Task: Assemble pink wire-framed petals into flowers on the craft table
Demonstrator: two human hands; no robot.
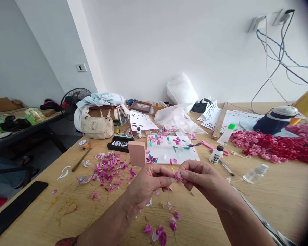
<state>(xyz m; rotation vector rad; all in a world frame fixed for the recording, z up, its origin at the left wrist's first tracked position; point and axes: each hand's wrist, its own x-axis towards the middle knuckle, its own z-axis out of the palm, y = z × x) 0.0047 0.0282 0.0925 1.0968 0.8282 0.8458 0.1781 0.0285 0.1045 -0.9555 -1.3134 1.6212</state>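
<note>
Between my two hands, above the middle of the table, is a small pink fabric flower (178,175). My left hand (155,181) is closed in a pinch at its left side, the fingertips on the petals or stem; which of the two is hidden. The closed thumb and fingers of my right hand (199,176) grip the petals from the right. A yellow stem with a pink petal (173,161) rises just behind the fingertips. Loose magenta petals on wires (172,223) lie on the table in front of me.
A heap of pink petals (109,171) lies left, near a pink block (137,153). Behind my hands is a white sheet with painted flowers (169,157). At right are a black-capped bottle (216,154), a clear bottle (255,173), scissors (265,223) and red-pink trim (267,145).
</note>
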